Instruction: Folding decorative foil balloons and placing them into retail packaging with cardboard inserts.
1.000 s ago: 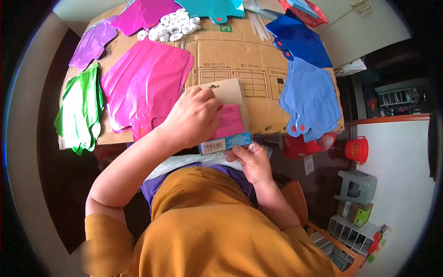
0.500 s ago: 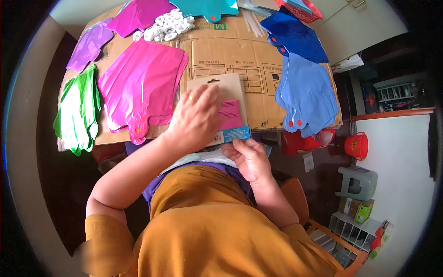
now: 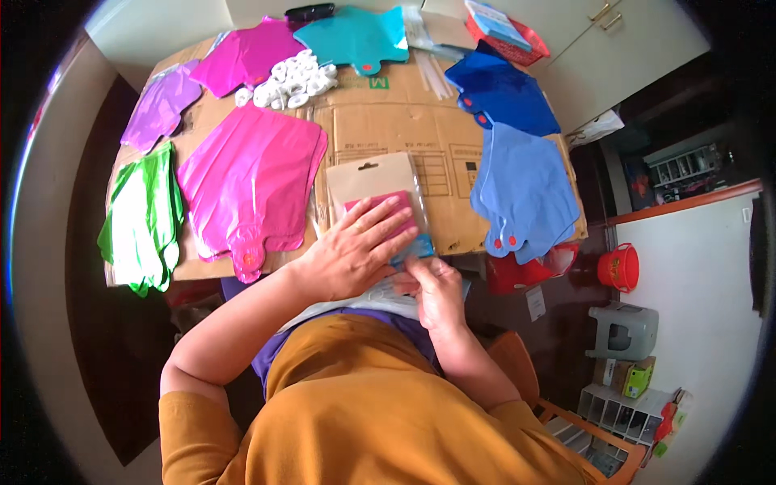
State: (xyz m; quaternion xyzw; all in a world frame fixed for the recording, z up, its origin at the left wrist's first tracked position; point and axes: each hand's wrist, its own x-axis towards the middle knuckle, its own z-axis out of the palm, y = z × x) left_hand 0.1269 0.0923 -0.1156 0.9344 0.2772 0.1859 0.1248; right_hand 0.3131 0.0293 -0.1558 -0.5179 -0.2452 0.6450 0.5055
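Observation:
A flat clear-plastic package (image 3: 376, 176) with a beige card, a pink panel and a blue lower strip lies at the near edge of the cardboard, its hang hole at the far end. My left hand (image 3: 356, 249) rests flat across the package's pink panel, fingers stretched out and slightly apart. At the package's near right corner, my right hand (image 3: 440, 293) pinches the plastic edge between thumb and fingers. Left of the package lies a stack of pink flat foil balloons (image 3: 250, 170). Light blue flat balloons (image 3: 525, 190) lie to its right.
Cardboard (image 3: 404, 121) covers the table. Around its edges lie green (image 3: 145, 218), purple (image 3: 162, 105), magenta (image 3: 246, 56), teal (image 3: 356, 40) and dark blue balloons (image 3: 505, 89). White ring-shaped rolls (image 3: 295, 81), clear strips (image 3: 434, 75) and a red basket (image 3: 517, 44) are at the back.
My left hand has come down from the package's upper part onto its pink panel, with the fingers now spread flat. My right hand stays at the near corner. The whole view has shifted slightly.

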